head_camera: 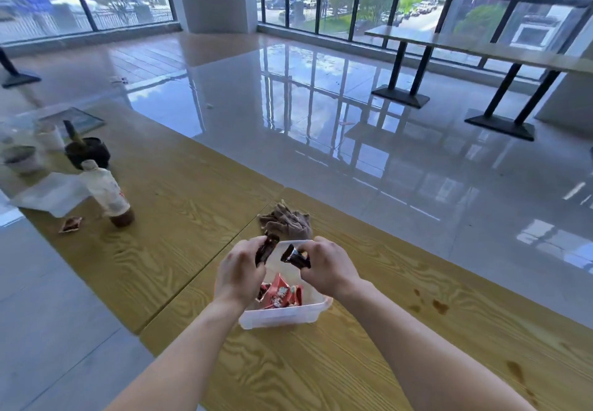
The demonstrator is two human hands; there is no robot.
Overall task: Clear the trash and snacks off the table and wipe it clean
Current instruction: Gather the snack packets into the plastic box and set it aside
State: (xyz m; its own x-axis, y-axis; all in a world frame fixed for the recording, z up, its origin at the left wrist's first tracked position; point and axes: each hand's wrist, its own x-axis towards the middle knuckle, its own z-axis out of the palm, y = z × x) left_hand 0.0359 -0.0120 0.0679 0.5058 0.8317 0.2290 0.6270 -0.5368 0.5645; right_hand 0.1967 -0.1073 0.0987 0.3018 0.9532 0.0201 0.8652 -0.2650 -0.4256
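1. Head view: two bare forearms reach over a wooden table [192,218], which has brown stains [439,306] on its right side.
2. A clear plastic bin [282,316] stands on the table, with red snack packets [280,293] inside.
3. Above the bin, the left hand [240,269] has its fingers curled tight round a dark wrapper [264,250]. The right hand [327,269] pinches a second dark wrapper [295,258].
4. A crumpled brown cloth [285,223] lies just behind the bin.
5. Far left on the table stand a bottle [109,195], a small torn wrapper [70,224], a white sheet [51,197] and a black bowl [87,152].

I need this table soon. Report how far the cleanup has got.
Done: red snack packets lie in the clear plastic bin. In hand: left hand and right hand hold dark wrappers above it. Left: bottle, torn sachet, cups, brown stains; the brown cloth lies untouched.
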